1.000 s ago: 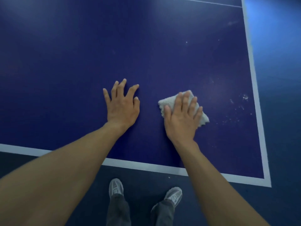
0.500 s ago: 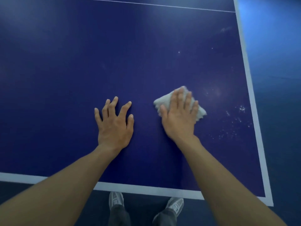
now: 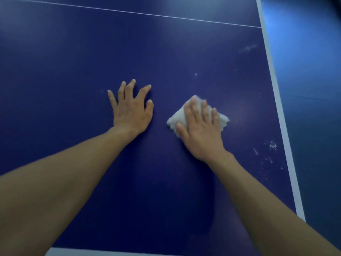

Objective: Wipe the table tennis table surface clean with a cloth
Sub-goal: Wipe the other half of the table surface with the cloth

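The dark blue table tennis table (image 3: 77, 74) fills the view, with white lines along its right and near edges. A folded white cloth (image 3: 178, 116) lies on it right of centre. My right hand (image 3: 200, 130) presses flat on the cloth with straight fingers, covering most of it. My left hand (image 3: 130, 109) rests flat on the bare table about a hand's width to the left, fingers spread. White specks and smears (image 3: 267, 150) dot the surface near the right edge, right of the cloth.
A thin white centre line (image 3: 147, 14) crosses the table far ahead. The right white border (image 3: 276, 93) marks the table edge, with blue floor (image 3: 310, 71) beyond it. A faint smear (image 3: 248, 48) sits near the far right corner.
Both hands and the cloth have slid farther across the table, away from the near edge. My feet and the floor below the near edge have dropped out of view.
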